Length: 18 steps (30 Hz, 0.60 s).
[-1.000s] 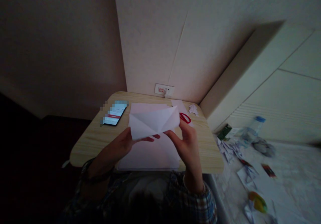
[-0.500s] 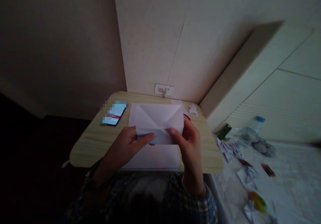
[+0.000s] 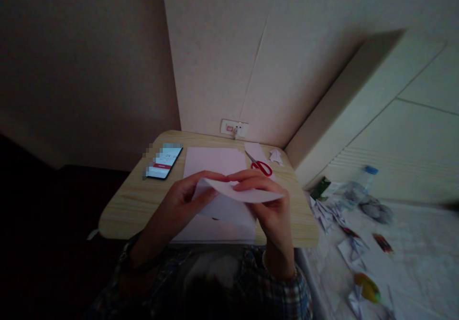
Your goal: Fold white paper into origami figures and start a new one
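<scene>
Both hands hold a folded white paper [image 3: 238, 199] above the wooden table [image 3: 125, 200]: left hand [image 3: 179, 200] pinching its near-left edge, right hand [image 3: 268, 200] curled over the top (fingers partly hidden). Beneath lies a paper stack [image 3: 215, 160]; phone [image 3: 164, 161] left, red scissors [image 3: 261, 165] behind.

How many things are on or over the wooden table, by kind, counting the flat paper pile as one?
Phone: 1
Scissors: 1
Paper pieces: 4 (held folded sheet, flat pile, strip, small scrap)
Total: 6
</scene>
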{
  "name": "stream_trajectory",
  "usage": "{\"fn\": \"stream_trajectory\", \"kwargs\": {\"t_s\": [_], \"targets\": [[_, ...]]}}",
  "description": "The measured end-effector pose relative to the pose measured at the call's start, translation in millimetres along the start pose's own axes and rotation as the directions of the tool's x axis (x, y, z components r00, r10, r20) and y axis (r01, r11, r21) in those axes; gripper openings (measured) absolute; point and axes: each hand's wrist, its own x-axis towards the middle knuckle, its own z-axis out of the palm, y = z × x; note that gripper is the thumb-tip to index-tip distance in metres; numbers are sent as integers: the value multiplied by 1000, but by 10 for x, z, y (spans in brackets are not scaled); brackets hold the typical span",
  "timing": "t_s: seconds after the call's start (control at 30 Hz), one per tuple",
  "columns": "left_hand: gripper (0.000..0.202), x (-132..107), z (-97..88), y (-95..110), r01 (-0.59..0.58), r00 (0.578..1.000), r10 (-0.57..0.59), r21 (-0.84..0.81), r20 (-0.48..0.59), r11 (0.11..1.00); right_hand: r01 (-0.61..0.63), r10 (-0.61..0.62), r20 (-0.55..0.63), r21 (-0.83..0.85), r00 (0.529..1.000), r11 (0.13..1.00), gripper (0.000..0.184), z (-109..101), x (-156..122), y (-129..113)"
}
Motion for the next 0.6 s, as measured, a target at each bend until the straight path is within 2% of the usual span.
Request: {"fn": "stream_trajectory", "kwargs": {"t_s": [0.1, 0.17, 0.23, 0.3, 0.37, 0.47, 0.6], "targets": [[23, 8, -16, 39, -72, 997, 72, -1, 15, 997, 59, -53, 73, -92, 996, 994, 13, -61, 13, -25], [20, 11, -20, 48, -105, 994, 105, 32, -12, 994, 72, -60, 95, -137, 994, 988, 15, -89, 10, -31], [18, 13, -21, 31, -188, 979, 193, 78, -68, 979, 77, -68, 64, -155, 996, 985, 19, -97, 4, -29], [17, 10, -15, 2, -200, 966, 219, 139, -140, 970, 86, -89, -10, -153, 996, 984, 22, -85, -4, -18], [17, 1, 3, -19, -139, 967, 168, 157, -190, 978, 80, -93, -87, -147, 992, 986, 20, -63, -13, 4], [23, -14, 42, -20, -27, 977, 35, 45, -209, 999, 1, -35, -189, -178, 981, 984, 14, -33, -29, 49], [39, -13, 75, -12, 65, 995, -70, -85, -66, 994, -117, 57, -280, -203, 958, 972, 12, -26, -45, 88]]}}
